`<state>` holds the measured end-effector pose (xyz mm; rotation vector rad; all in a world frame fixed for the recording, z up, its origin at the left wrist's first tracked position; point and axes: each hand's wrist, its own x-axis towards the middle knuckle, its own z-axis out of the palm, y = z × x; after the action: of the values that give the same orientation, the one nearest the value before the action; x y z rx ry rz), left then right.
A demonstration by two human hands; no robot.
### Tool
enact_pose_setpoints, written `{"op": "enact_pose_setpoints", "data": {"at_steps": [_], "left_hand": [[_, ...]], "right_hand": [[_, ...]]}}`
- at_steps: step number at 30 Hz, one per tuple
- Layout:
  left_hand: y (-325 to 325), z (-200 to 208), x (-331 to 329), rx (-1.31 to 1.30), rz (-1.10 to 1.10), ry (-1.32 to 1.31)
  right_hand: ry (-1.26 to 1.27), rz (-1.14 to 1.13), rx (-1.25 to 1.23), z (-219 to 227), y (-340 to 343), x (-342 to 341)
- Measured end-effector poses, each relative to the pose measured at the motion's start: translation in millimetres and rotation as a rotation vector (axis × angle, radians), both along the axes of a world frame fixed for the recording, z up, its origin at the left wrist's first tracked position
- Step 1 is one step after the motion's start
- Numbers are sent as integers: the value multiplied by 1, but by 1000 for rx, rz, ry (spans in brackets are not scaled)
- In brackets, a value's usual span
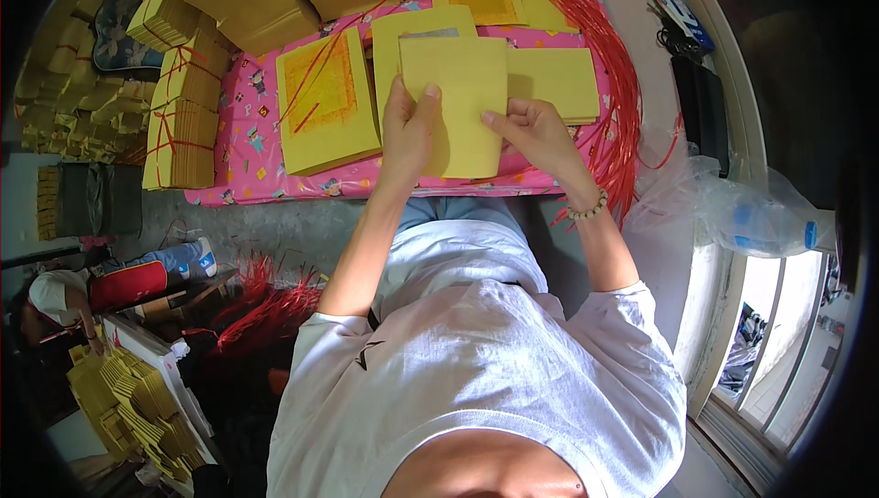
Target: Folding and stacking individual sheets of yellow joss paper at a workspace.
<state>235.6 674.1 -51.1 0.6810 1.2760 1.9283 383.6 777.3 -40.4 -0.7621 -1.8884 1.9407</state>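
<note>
here, over the pink cartoon-patterned table cover (240, 155), the bare left hand (409, 129) and bare right hand (535, 137) grip opposite edges of a flat, rectangular yellow paper piece (460, 95), thumbs in front, seemingly to steady it.

Matt yellow paper over a slick pink cover (249, 164), plastic-looking, on the table (540, 192).
Held sheet (462, 104): paper, smooth, matt. Stack at near-left of table (366, 132): same paper, orange patch (320, 86) looks inked, blotchy, rough-edged. Tied bundles (183, 146), left edge: paper, ridged along the layered sides, ties plastic-looking. Red strips (618, 68) down the right edge: thin, glossy, plastic-looking. Bag (751, 214) beyond the right edge: clear plastic film, crinkled, shiny. Shirt (494, 342) below the near edge: soft matt cloth, creased. Floor (243, 219) off the near edge: grey, concrete-looking, matt. Bracelet (588, 208): beads, material unclear.
</note>
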Motion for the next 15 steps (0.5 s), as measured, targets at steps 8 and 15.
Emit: {"op": "enact_pose_setpoints", "data": {"at_steps": [8,15], "left_hand": [[8,-5,-6,-48,22,68],[15,-1,-12,-57,14,-17]], "right_hand": [[44,10,-25,-6,2,3],[-52,71,55,-8,8,8]]}}
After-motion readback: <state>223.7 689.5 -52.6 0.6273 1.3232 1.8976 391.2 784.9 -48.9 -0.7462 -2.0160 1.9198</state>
